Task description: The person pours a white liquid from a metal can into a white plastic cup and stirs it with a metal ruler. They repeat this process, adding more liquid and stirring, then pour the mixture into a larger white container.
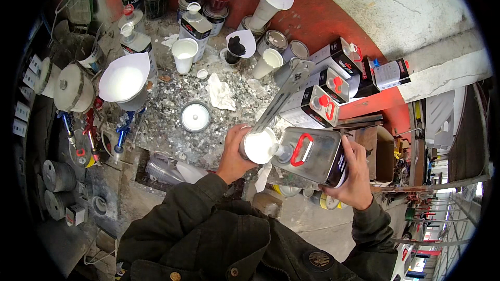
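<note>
My left hand (232,157) is wrapped round a cup of white liquid (259,147). A long flat metal stirring stick (284,96) stands in this cup and slants up to the right. In my right hand (356,178) is a rectangular metal can (319,162) with a red handle, gripped by its side and base. The can is tipped to the left, with its clear spout (283,153) at the cup's rim. Whether liquid is flowing cannot be made out. Just left of the cup on the bench sits a round tin with white contents (196,117).
The bench (169,101) is crusted with paint. On it are a crumpled white rag (221,92), a white paper cone strainer (124,79), a pale cup (185,54) and several cans (312,105) at right. Spray guns (89,134) hang at left. A cardboard box (384,151) is beyond my right hand.
</note>
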Action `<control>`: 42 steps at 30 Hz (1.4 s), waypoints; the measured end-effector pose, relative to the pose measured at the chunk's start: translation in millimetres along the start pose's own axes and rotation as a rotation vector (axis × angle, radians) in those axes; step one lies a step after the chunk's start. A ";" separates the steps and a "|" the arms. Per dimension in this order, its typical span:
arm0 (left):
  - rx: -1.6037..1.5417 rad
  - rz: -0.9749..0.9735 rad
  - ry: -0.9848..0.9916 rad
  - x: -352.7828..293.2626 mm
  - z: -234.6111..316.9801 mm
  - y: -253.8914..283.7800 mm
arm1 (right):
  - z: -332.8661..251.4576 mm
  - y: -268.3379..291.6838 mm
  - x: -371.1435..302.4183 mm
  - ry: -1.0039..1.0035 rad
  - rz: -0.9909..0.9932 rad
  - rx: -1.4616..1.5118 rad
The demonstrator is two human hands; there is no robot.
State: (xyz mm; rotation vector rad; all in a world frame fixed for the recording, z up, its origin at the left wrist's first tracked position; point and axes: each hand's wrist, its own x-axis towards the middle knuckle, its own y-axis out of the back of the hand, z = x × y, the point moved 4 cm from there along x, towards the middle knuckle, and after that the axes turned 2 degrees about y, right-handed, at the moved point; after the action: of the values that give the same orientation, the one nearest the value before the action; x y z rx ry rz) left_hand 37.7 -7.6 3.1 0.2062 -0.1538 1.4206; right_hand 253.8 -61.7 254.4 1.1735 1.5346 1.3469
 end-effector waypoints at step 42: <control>0.035 -0.049 0.123 12.5 15.9 -2.8 | 109.4 -72.9 -89.6 -0.433 0.508 1.008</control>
State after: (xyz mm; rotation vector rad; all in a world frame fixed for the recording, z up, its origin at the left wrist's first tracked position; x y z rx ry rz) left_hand 42.5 0.3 21.2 0.1499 -0.0226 1.3839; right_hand 371.9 -118.0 163.9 2.4082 1.6549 0.4376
